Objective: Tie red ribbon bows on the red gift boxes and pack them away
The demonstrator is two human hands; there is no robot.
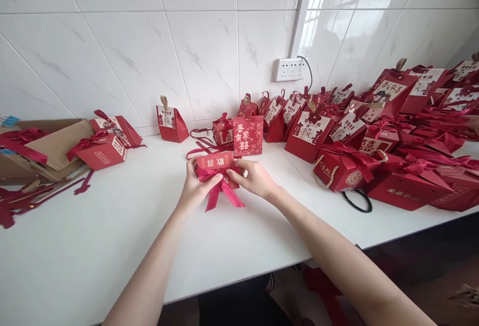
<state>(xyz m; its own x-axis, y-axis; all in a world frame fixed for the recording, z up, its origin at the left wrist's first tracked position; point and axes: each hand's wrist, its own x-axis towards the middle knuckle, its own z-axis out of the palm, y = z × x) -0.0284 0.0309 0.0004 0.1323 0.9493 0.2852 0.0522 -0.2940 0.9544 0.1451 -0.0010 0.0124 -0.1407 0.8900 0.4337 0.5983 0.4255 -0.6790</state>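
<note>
A red gift box with gold lettering is between my hands, low over the white table. A dark pink ribbon is tied round it in a bow, its two tails hanging toward me. My left hand grips the box's left side, thumb lying over the bow. From the right, my right hand closes on the box and the ribbon, its thumb pressed near the knot. Just behind stands an upright red box with white lettering. Loose ribbon lies behind the held box.
Many red gift boxes crowd the right side. A black ring-shaped band lies before them. At left are a cardboard carton and a red box. Another box stands near the tiled wall, below and left of a power strip.
</note>
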